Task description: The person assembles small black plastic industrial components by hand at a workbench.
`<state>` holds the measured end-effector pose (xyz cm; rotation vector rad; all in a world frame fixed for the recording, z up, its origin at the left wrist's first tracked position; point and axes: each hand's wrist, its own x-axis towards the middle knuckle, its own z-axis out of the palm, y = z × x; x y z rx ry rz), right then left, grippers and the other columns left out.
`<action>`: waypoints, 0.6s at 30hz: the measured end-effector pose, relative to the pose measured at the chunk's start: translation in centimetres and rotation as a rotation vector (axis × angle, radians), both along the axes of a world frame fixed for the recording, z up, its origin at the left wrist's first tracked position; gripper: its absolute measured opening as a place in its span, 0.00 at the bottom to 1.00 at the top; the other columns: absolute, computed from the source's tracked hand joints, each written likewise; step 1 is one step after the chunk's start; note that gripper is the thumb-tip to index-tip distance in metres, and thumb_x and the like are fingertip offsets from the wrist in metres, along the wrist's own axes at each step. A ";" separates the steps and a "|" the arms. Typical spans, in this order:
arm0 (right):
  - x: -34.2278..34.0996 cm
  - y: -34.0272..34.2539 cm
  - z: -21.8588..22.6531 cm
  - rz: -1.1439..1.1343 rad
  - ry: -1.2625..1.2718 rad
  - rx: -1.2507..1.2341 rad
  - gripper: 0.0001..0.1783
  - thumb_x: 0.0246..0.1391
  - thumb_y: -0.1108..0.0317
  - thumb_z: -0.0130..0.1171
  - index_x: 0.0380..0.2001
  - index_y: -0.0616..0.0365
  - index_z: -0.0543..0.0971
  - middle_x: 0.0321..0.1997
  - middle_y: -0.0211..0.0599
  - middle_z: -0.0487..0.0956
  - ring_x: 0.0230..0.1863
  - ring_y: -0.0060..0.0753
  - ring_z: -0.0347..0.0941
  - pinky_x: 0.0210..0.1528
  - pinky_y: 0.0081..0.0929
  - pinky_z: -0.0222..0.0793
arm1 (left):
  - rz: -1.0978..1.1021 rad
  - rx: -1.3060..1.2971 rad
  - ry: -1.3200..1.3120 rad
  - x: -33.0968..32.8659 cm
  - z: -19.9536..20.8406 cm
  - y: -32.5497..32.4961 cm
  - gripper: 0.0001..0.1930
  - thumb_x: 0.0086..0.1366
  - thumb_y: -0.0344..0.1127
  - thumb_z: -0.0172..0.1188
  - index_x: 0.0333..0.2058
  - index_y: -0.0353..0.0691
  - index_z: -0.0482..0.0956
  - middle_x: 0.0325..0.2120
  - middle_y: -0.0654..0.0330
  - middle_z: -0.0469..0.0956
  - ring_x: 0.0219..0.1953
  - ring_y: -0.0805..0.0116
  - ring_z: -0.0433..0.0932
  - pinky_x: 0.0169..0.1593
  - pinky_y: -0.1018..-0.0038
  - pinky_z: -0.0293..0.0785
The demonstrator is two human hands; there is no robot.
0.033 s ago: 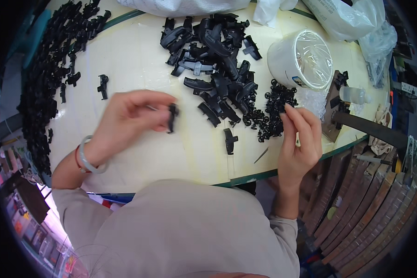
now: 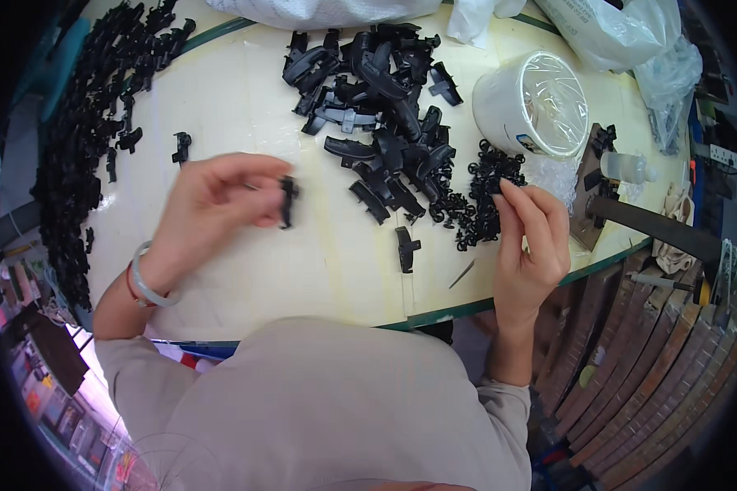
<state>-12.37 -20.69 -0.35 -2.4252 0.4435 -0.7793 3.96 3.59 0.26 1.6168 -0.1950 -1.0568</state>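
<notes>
My left hand [image 2: 214, 214], slightly blurred, pinches a black plastic part [image 2: 287, 201] upright above the table's left half. Over on the right, my right hand [image 2: 534, 237] has thumb and forefinger together at the heap of small black ring-like plastic pieces [image 2: 471, 209]; what lies between those fingertips is too small to make out. A large pile of curved black plastic parts [image 2: 389, 82] sits between the hands, farther back. Near the front edge lies one loose black part [image 2: 407, 250], and another loose part [image 2: 181, 147] is beyond my left hand.
Many black parts [image 2: 65, 180] cover the table's left side. A white tub [image 2: 499, 102] with clear film stands behind the small pieces. A thin metal pin [image 2: 461, 274] lies near the green table edge [image 2: 450, 313]. At right are a clear bottle [image 2: 626, 168] and a dark bar [image 2: 655, 227].
My left hand has shifted a little left and away from me, carrying the black part. My right hand has barely moved at the small pieces.
</notes>
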 end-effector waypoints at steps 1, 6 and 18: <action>0.4 -0.7 0.0 0.053 0.073 -0.191 0.13 0.38 0.82 0.63 0.33 0.63 0.78 0.31 0.40 0.73 0.29 0.35 0.71 0.29 0.26 0.67 | 0.053 0.067 -0.064 0.5 0.0 0.7 0.12 0.58 0.23 0.57 0.41 0.31 0.75 0.30 0.60 0.77 0.29 0.77 0.76 0.34 0.83 0.76; 2.8 -0.2 -0.3 0.092 0.153 -0.124 0.08 0.41 0.78 0.62 0.29 0.61 0.78 0.28 0.38 0.71 0.29 0.38 0.70 0.30 0.29 0.65 | 0.273 0.224 -0.245 1.7 0.1 4.1 0.10 0.57 0.23 0.58 0.39 0.30 0.75 0.29 0.60 0.77 0.28 0.77 0.77 0.33 0.85 0.75; -0.7 1.1 1.1 0.093 -0.125 0.708 0.04 0.52 0.82 0.49 0.32 0.68 0.73 0.43 0.48 0.71 0.31 0.28 0.72 0.34 0.25 0.71 | 0.000 0.278 -1.185 0.6 1.9 2.3 0.13 0.52 0.23 0.62 0.39 0.36 0.77 0.33 0.58 0.74 0.29 0.71 0.77 0.29 0.80 0.73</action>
